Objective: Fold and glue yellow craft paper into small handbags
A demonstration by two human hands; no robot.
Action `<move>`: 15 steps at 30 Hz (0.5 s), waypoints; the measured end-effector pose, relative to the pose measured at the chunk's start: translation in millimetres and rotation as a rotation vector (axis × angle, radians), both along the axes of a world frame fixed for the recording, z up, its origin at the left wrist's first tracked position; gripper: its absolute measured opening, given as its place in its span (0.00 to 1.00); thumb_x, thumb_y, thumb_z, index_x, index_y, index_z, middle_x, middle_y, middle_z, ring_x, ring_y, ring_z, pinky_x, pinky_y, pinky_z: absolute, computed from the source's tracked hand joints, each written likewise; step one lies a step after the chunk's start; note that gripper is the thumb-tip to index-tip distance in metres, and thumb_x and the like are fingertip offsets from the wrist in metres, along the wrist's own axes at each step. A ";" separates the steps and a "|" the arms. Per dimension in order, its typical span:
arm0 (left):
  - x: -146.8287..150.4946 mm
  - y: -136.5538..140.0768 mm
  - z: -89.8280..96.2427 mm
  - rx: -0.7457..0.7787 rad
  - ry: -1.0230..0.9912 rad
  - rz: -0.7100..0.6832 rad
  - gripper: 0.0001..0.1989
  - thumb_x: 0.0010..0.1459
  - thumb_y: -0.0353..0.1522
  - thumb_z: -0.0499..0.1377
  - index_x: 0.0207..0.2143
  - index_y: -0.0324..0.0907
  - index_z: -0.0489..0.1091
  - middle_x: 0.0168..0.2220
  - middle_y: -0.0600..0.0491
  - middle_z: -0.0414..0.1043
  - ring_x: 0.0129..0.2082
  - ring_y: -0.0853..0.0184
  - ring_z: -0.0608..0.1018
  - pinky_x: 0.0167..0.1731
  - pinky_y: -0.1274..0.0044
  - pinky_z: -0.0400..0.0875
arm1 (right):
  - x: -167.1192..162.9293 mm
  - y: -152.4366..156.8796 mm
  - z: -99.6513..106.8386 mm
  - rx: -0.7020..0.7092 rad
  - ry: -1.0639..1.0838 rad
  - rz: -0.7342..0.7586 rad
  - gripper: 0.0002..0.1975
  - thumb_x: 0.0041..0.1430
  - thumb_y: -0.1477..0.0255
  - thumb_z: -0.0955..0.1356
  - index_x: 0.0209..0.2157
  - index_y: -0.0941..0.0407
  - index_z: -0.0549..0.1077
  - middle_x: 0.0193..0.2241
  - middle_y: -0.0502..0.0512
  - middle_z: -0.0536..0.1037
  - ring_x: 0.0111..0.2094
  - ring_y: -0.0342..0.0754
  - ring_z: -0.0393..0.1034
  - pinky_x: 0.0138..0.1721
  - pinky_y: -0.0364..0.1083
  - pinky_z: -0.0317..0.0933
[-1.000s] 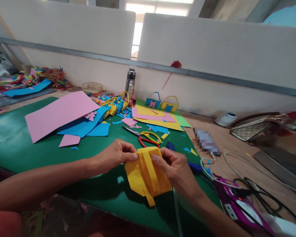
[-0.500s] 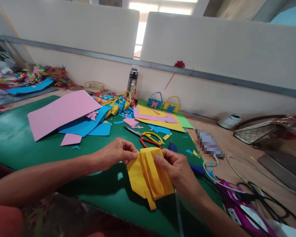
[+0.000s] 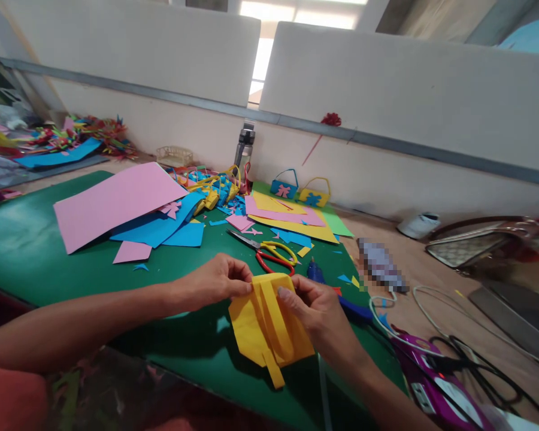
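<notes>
Between my hands is a folded yellow paper piece (image 3: 247,326), with strips running down its face and one strip end sticking out at the bottom. My left hand (image 3: 218,280) pinches its upper left edge between thumb and fingers. On the upper right edge, my right hand (image 3: 317,302) grips it, thumb in front and fingers behind. Just beyond lie scissors (image 3: 273,254) with one red and one yellow handle loop. A blue glue gun (image 3: 350,308) rests on the green mat close to my right hand, its nozzle pointing away and its middle partly hidden.
Pink sheets (image 3: 117,206) and blue sheets (image 3: 161,224) lie at the left. Small paper bags are heaped behind them, before a bottle (image 3: 245,149). Two finished-looking bags (image 3: 314,194) stand at the back. A purple power strip (image 3: 440,383) and cables lie on the right.
My left hand has shifted slightly right along the top edge of the yellow paper. Both hands still hold the paper, and the view has moved a little.
</notes>
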State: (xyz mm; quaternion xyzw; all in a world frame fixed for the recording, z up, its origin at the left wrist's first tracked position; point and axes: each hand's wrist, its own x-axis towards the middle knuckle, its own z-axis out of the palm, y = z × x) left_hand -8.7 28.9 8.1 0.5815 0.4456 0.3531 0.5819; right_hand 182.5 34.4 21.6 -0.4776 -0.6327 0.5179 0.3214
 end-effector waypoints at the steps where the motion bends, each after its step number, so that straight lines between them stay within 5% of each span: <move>1: 0.5 0.1 -0.6 -0.002 0.010 0.005 0.04 0.45 0.29 0.56 0.22 0.37 0.65 0.19 0.59 0.61 0.19 0.76 0.61 0.20 0.82 0.53 | -0.6 -0.1 -0.1 -0.004 0.005 0.005 0.14 0.47 0.61 0.69 0.26 0.59 0.69 0.21 0.49 0.69 0.22 0.41 0.62 0.20 0.39 0.58; 15: 0.4 1.1 -5.3 -0.082 -0.015 -0.028 0.05 0.42 0.30 0.59 0.20 0.37 0.65 0.18 0.59 0.62 0.19 0.76 0.62 0.21 0.82 0.57 | 0.0 -1.4 -7.8 -0.006 -0.072 0.037 0.15 0.49 0.60 0.67 0.26 0.58 0.68 0.22 0.51 0.71 0.23 0.43 0.65 0.21 0.41 0.60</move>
